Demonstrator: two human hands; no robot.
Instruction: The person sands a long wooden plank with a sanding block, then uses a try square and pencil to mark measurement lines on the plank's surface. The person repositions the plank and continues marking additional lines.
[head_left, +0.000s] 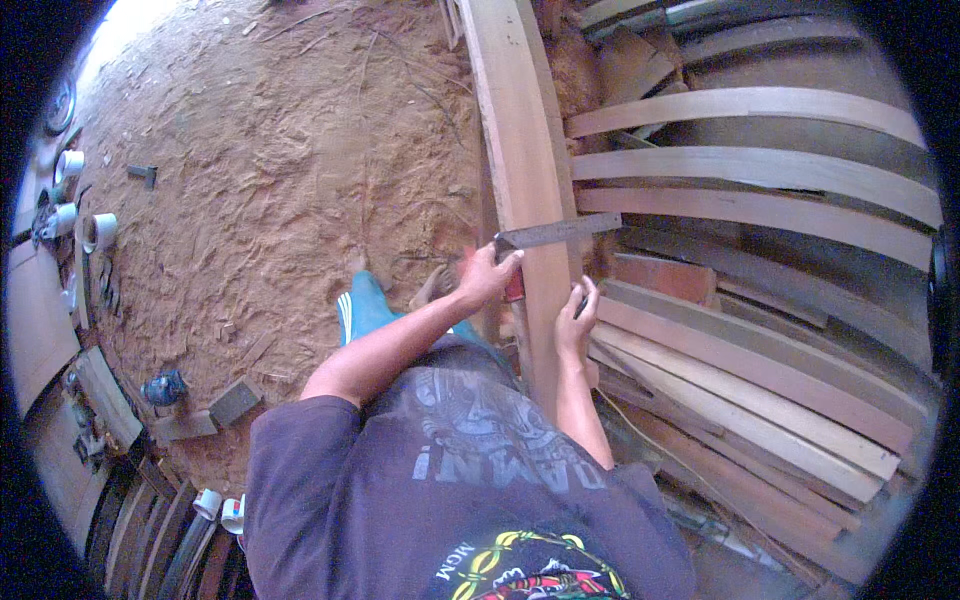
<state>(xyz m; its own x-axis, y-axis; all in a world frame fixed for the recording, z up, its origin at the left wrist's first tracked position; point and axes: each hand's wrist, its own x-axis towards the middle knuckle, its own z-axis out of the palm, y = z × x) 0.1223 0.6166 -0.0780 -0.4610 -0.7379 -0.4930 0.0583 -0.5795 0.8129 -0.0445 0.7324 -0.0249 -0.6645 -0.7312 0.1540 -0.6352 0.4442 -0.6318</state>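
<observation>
A long pale wooden beam [531, 150] runs away from me, passing beneath both hands. Across its top lies the grey metal blade of a try square [565, 231], its far end sticking out past the beam's right edge. My left hand [488, 277] is closed on the square's near end at the beam's left edge, thumb toward the blade; a bit of red shows just below the fingers. At the right edge, nearer to me, my right hand [577, 313] has its fingers curled round a small dark, stick-like thing [582, 304], too small to name surely.
Stacked planks [760, 385] and curved boards [750, 105] fill the right side. Sawdust and shavings cover the floor [290, 170] at left. A blue power tool [164, 388], wood offcuts [235, 402] and white cups [101, 231] lie toward the left rim.
</observation>
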